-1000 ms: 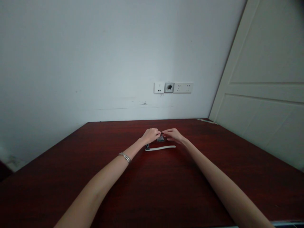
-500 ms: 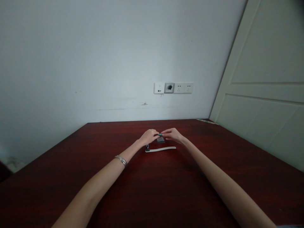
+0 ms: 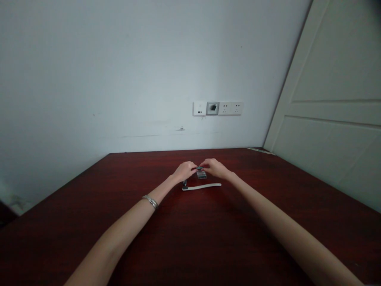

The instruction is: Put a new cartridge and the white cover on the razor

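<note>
My left hand point(image 3: 185, 171) and my right hand point(image 3: 214, 168) meet over the far middle of the dark red table point(image 3: 190, 234), fingers pinched together on a small dark teal object point(image 3: 199, 168) held between them. Just beneath it a small clear packet point(image 3: 201, 174) lies on the table. A white toothbrush point(image 3: 202, 186) with a dark head at its left end lies flat just in front of the hands. A silver bracelet point(image 3: 150, 201) circles my left wrist.
A white wall stands behind the table with a row of sockets point(image 3: 218, 108). A pale door point(image 3: 333, 119) leans along the right side. A thin strip point(image 3: 258, 149) lies at the table's far right corner.
The hands have stayed pinched together at the same spot. The small object between them rose a little off the packet. The view shifted slightly.
</note>
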A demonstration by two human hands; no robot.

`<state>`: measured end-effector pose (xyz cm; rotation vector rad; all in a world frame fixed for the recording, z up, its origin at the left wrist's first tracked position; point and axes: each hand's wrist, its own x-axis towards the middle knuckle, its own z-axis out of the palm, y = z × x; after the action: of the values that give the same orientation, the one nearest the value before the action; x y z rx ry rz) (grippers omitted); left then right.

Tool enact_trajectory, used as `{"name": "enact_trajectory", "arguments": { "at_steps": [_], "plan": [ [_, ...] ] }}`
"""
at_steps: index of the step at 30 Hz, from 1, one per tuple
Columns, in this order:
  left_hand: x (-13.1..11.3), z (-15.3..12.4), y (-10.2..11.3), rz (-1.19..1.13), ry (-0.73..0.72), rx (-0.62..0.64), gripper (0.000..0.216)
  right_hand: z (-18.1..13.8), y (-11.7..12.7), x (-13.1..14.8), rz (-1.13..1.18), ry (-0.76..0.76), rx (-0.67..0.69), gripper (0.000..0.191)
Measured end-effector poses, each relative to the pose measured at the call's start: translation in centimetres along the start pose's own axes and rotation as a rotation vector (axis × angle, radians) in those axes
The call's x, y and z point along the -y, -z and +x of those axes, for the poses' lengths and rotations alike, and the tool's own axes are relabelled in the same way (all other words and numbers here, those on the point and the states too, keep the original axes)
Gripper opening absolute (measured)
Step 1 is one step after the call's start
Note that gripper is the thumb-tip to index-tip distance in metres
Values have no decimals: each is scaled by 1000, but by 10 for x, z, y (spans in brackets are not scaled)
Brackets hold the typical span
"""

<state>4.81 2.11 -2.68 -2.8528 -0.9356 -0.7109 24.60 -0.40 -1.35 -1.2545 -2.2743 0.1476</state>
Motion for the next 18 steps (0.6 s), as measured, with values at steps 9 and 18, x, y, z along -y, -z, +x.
{"name": "enact_trajectory", "arguments": {
  "at_steps": [9, 18],
  "plan": [
    [-1, -1, -1, 72, -51, 42, 23, 13, -2, -5, 212, -127, 115, 19],
    [-7, -2, 0, 83, -15, 50, 24, 25, 3, -21, 381, -255, 316, 24]
  ]
}}
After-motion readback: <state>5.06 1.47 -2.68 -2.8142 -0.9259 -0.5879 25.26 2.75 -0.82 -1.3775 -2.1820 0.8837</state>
